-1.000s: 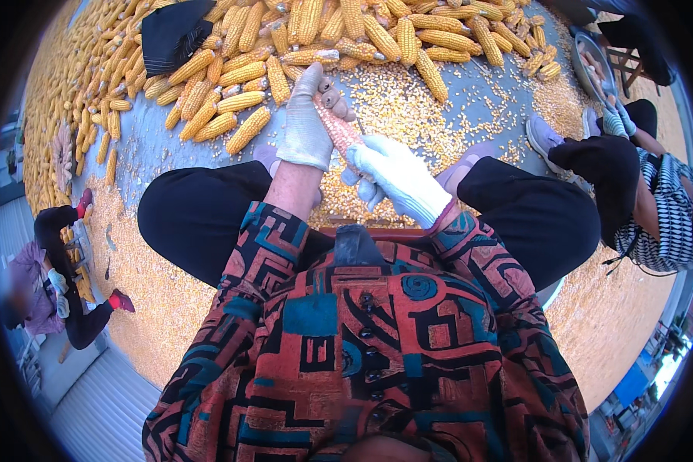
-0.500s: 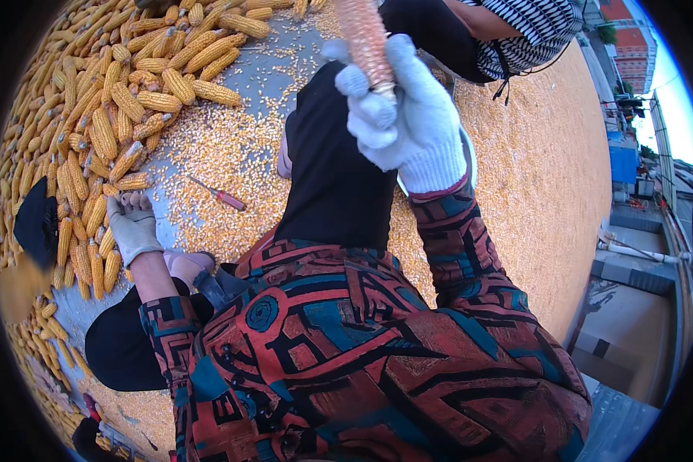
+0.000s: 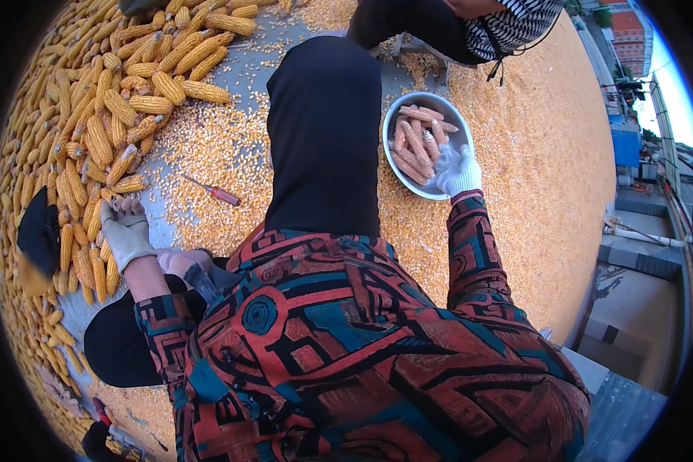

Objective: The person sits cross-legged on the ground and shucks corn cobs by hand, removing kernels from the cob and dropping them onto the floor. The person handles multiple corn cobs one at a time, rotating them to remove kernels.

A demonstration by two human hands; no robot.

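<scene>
My left hand (image 3: 126, 231), in a pale glove with bare fingertips, is at the near edge of a heap of yellow corn ears (image 3: 98, 142). Its fingers look loosely spread against the ears, and no ear shows lifted in it. Over on the right, my right hand (image 3: 460, 172) in a white knit glove reaches over the rim of a round metal basin (image 3: 387, 163). Several stripped corncobs (image 3: 416, 144) lie inside. The right fingers are slightly blurred, with thumb and fingers apart above the cobs. No cob is visibly gripped.
Loose kernels (image 3: 215, 154) cover the ground around a red-handled screwdriver (image 3: 223, 195). A wide spread of kernels (image 3: 547, 169) lies to the right. Another person's dark-clad leg (image 3: 416, 27) is at the top, near a low stool (image 3: 423, 54). My bent knee (image 3: 323, 85) rises in the middle.
My right hand has moved down and right from in front of me to the basin, and the cob it held is no longer in it. The left hand has barely moved.
</scene>
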